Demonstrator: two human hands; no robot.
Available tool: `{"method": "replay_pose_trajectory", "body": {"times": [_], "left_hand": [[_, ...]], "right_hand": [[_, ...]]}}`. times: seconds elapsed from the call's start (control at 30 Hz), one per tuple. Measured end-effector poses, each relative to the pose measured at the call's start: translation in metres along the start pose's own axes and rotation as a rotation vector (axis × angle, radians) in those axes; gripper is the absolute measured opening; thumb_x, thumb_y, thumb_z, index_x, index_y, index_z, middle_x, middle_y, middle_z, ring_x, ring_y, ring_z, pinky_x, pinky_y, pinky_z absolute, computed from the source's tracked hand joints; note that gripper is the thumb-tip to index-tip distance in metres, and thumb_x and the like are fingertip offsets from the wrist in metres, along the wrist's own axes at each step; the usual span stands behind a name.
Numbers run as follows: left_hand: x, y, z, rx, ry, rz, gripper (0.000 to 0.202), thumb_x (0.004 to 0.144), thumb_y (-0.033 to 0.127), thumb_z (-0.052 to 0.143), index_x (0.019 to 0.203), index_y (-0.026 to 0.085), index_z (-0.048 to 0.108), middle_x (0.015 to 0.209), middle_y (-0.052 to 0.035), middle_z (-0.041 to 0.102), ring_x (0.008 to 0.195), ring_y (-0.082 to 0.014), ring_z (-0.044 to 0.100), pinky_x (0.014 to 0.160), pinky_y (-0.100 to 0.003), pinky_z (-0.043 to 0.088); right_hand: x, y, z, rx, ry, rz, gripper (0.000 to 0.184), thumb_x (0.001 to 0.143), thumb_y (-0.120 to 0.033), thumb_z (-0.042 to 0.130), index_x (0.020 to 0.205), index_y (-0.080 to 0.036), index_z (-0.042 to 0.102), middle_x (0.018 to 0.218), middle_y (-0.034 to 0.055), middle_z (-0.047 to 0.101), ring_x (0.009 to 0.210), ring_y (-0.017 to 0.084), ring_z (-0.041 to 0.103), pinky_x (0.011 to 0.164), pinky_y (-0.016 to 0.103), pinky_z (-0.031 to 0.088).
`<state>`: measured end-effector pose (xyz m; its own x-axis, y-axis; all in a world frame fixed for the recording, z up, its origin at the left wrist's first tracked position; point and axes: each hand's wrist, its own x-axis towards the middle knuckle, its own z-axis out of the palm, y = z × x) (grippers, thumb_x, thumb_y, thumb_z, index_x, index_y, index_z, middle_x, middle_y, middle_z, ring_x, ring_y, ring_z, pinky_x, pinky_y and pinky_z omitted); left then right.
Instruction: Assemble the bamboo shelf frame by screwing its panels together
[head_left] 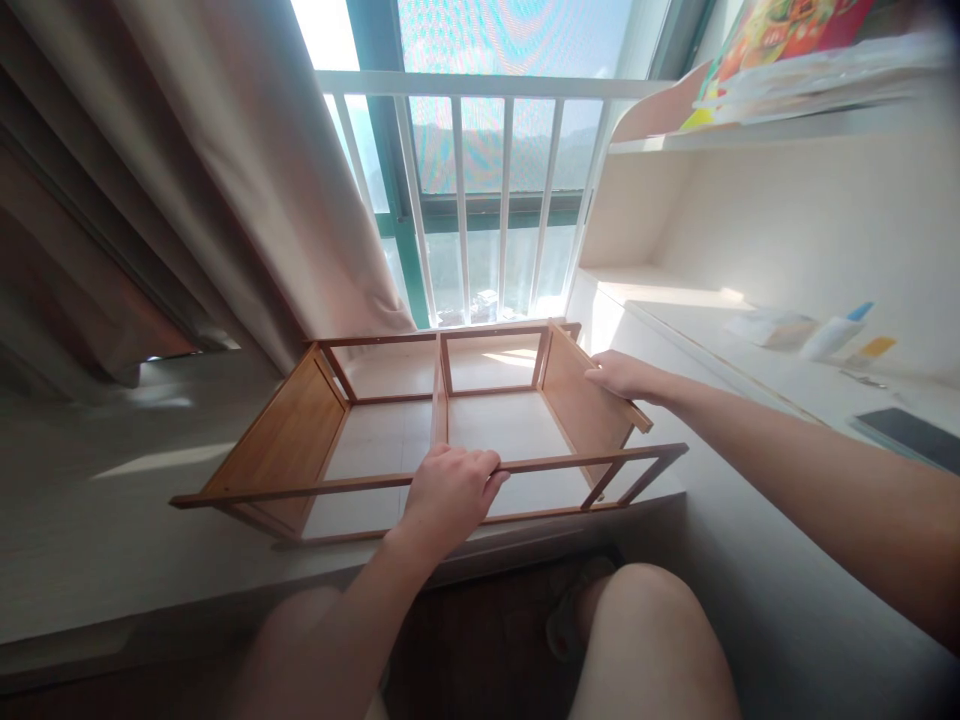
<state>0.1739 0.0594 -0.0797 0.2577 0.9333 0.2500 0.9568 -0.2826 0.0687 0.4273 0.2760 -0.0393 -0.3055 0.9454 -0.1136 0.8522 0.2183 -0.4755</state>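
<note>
A wooden shelf frame (292,430) made of thin bamboo-coloured rails and two solid side panels lies on a pale ledge below a window. My left hand (448,490) is wrapped over the near top rail close to its middle, fingers curled round it. My right hand (622,376) rests on the top edge of the right side panel, fingers closed over that edge. A middle divider bar runs from the near rail toward the far rail.
A beige curtain (247,190) hangs at the left. White window bars (502,200) stand behind the frame. At the right, a white desk (720,330) carries tubes (832,335) and a dark phone (911,435); a shelf above holds papers. My knees sit below the ledge.
</note>
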Motion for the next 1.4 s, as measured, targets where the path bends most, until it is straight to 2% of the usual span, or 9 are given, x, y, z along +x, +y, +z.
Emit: {"method": "replay_pose_trajectory", "body": {"times": [0.17,0.33,0.5,0.87,1.17,1.4], "left_hand": [[0.0,0.0,0.0,0.006,0.004,0.001,0.032,0.098,0.043,0.037,0.083,0.023,0.057,0.08,0.0015,0.07,0.075,-0.0191,0.061,0.076,-0.036,0.033],[-0.001,0.0,0.001,0.007,0.014,0.004,0.03,0.098,0.042,0.038,0.084,0.023,0.057,0.08,0.0013,0.069,0.076,-0.0191,0.061,0.076,-0.036,0.033],[-0.001,0.0,0.002,0.012,0.018,0.004,0.03,0.098,0.042,0.038,0.085,0.023,0.057,0.081,0.0013,0.069,0.076,-0.0194,0.061,0.075,-0.036,0.033],[-0.002,0.001,0.001,0.023,0.016,0.007,0.03,0.099,0.042,0.037,0.084,0.023,0.056,0.08,0.0017,0.069,0.075,-0.0188,0.06,0.076,-0.035,0.033],[-0.001,0.0,0.002,0.024,0.009,0.013,0.03,0.099,0.042,0.037,0.085,0.024,0.056,0.08,0.0018,0.068,0.075,-0.0193,0.059,0.076,-0.035,0.032],[-0.001,0.001,0.001,0.027,0.008,0.016,0.03,0.099,0.041,0.038,0.085,0.023,0.057,0.081,0.0012,0.069,0.076,-0.0191,0.06,0.076,-0.036,0.032]], "right_hand": [[0.0,0.006,0.007,-0.049,-0.001,-0.017,0.011,0.077,-0.026,0.059,0.074,-0.016,0.055,0.068,0.0034,0.058,0.064,0.016,0.052,0.055,0.025,0.033],[-0.001,0.015,0.015,-0.125,-0.023,-0.034,0.012,0.078,-0.026,0.054,0.072,-0.016,0.055,0.072,0.0037,0.059,0.065,0.015,0.053,0.056,0.025,0.033],[-0.004,0.02,0.018,-0.095,0.028,-0.009,0.012,0.079,-0.026,0.054,0.072,-0.016,0.056,0.071,0.0039,0.06,0.067,0.016,0.053,0.056,0.025,0.033],[0.004,0.017,0.023,-0.103,0.042,0.005,0.015,0.08,-0.028,0.05,0.072,-0.015,0.054,0.073,0.0051,0.06,0.063,0.015,0.052,0.054,0.026,0.032],[0.006,0.026,0.025,-0.049,0.033,-0.027,0.015,0.079,-0.028,0.05,0.075,-0.015,0.056,0.077,0.0048,0.062,0.066,0.015,0.053,0.055,0.026,0.032],[0.004,0.018,0.026,-0.024,0.035,-0.039,0.014,0.079,-0.026,0.051,0.077,-0.015,0.058,0.076,0.0054,0.062,0.068,0.016,0.054,0.055,0.025,0.034]]}}
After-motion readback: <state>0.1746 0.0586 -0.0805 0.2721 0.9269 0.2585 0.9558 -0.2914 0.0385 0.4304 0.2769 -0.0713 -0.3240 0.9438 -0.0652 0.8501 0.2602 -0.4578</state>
